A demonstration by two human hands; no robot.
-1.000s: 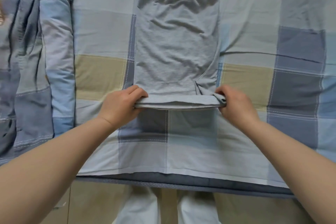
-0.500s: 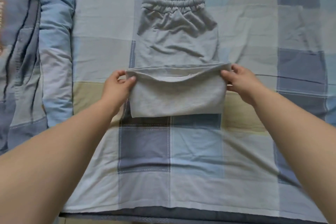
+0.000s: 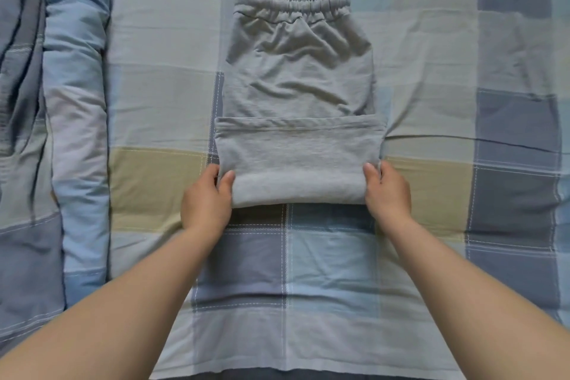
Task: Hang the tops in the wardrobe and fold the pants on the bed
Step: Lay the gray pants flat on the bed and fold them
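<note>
Grey pants with an elastic waistband lie flat on the checked bed sheet, waistband at the far end. Their lower part is folded up over the middle, making a doubled band across the near end. My left hand grips the left corner of that near fold, thumb on top of the cloth. At the right corner my right hand grips the fold the same way. No tops and no wardrobe are in view.
A rolled blue and grey quilt runs along the left side of the bed. The bed's near edge shows at the bottom of the frame.
Both hands carried the pants' leg end up and laid it over the middle, then slid back down to the new near fold, which they now grip at its two corners.
</note>
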